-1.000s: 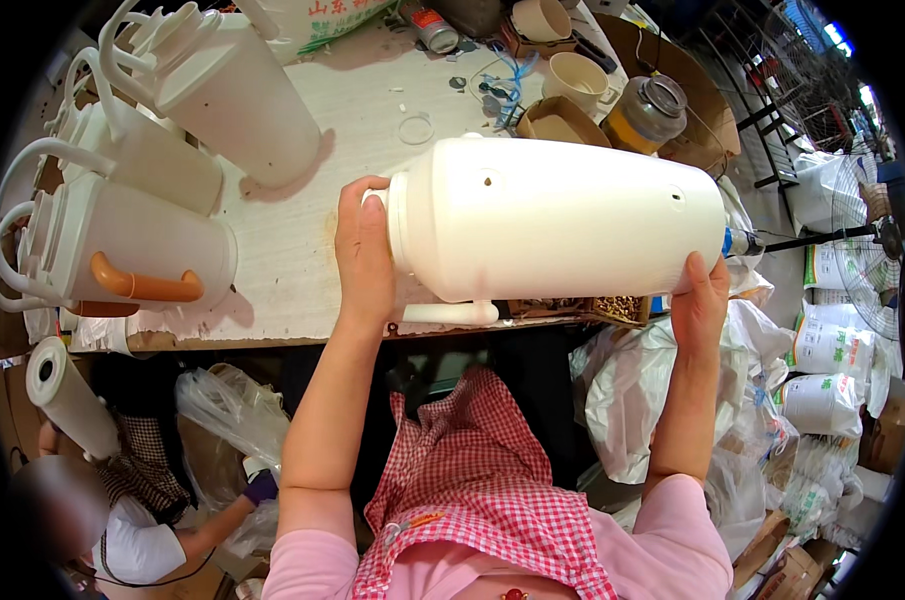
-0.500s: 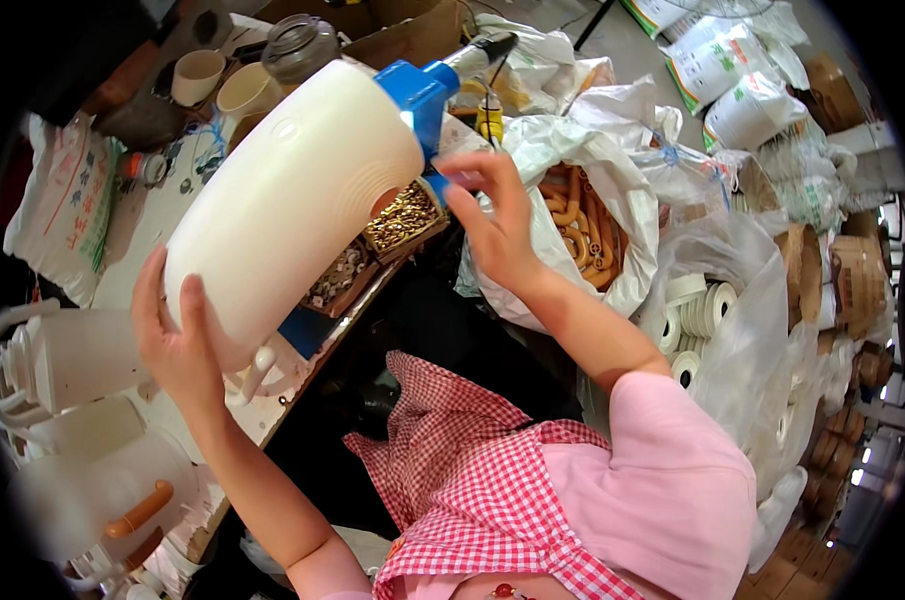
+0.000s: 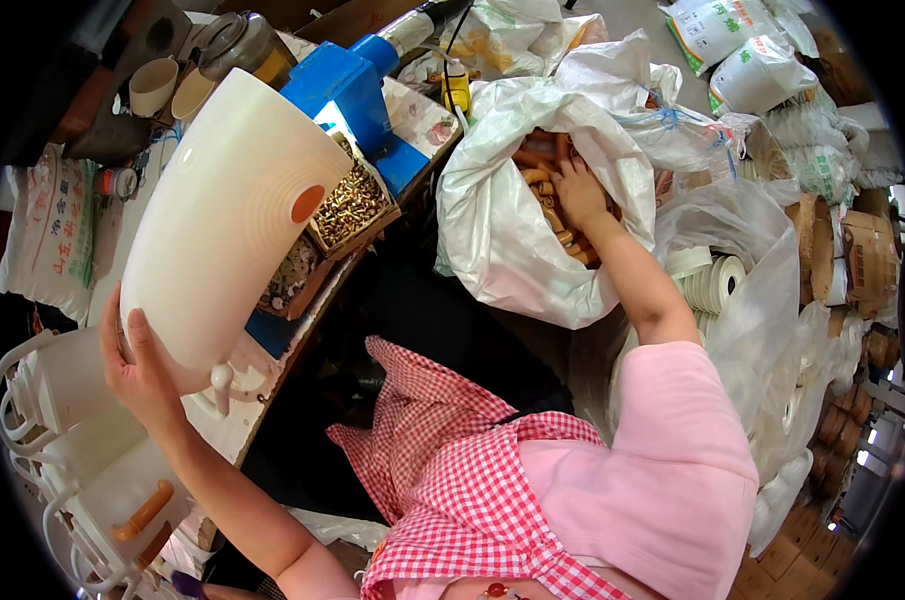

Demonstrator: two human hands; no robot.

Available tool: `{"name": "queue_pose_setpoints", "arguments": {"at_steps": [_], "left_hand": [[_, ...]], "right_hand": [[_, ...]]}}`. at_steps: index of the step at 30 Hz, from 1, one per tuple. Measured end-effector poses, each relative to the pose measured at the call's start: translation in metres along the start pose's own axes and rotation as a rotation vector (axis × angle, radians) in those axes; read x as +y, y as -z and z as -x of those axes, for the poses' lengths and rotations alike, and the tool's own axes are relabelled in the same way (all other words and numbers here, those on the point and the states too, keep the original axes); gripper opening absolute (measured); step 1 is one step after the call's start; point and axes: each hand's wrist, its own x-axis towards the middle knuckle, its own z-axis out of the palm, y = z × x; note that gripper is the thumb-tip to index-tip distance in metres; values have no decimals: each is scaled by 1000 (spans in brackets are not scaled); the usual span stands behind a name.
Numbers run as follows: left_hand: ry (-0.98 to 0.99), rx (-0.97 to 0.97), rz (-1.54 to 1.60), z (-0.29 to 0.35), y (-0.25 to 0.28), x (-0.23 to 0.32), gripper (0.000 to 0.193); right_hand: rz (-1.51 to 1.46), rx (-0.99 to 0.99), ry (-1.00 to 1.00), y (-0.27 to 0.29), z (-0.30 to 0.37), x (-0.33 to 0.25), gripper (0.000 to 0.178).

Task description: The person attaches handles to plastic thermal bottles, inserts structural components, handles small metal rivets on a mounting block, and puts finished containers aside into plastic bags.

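My left hand [image 3: 140,365] grips the lower end of a large cream plastic vessel [image 3: 212,220], thumb on its side. The vessel lies tilted, its far end near a blue machine [image 3: 342,95]. A round orange-brown spot [image 3: 307,204] shows on its ribbed part, and a small white knob [image 3: 221,377] sticks out near my left hand. My right hand [image 3: 580,197] is inside a white sack [image 3: 492,245], fingers stretched out over orange-brown curved plastic handles [image 3: 550,215]. No handle is plainly held; the fingertips are partly hidden.
A box of brass-coloured screws [image 3: 350,208] and a box of small grey parts [image 3: 290,280] sit at the bench edge. White jugs [image 3: 72,375] are stacked at left. White rolls [image 3: 717,280] in clear plastic lie right of the sack. A glass jar [image 3: 242,48] stands behind.
My right hand has moved from beside the blue machine into the sack. The vessel has shifted left and down with my left hand still on it, away from the machine.
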Motion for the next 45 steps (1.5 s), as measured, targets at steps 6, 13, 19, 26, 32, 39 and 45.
{"name": "queue_pose_setpoints", "arguments": {"at_steps": [6,13,19,26,32,39,45], "left_hand": [[-19,-8,62,-7,10,-15,41],[18,9,63,-4,2,-4,40],[-49,13,-1,1,7,-14,39],[-152,50,-35,-3,0,1,38],[-211,101,-158,-7,12,-9,45],[-306,148,-282,4,10,0,48],[-168,127,-175,10,18,-5,55]], "right_hand": [[-850,190,-36,114,15,-31,34],[-1215,241,-36,196,42,-53,36],[-1293,230,94,229,49,-68,29],[-2327,-413,-804,185,94,-132,50],[-703,45,339,162,142,-201,37],[-819,-564,660,186,119,-204,39],[-1430,-795,344,282,54,-210,42]]}}
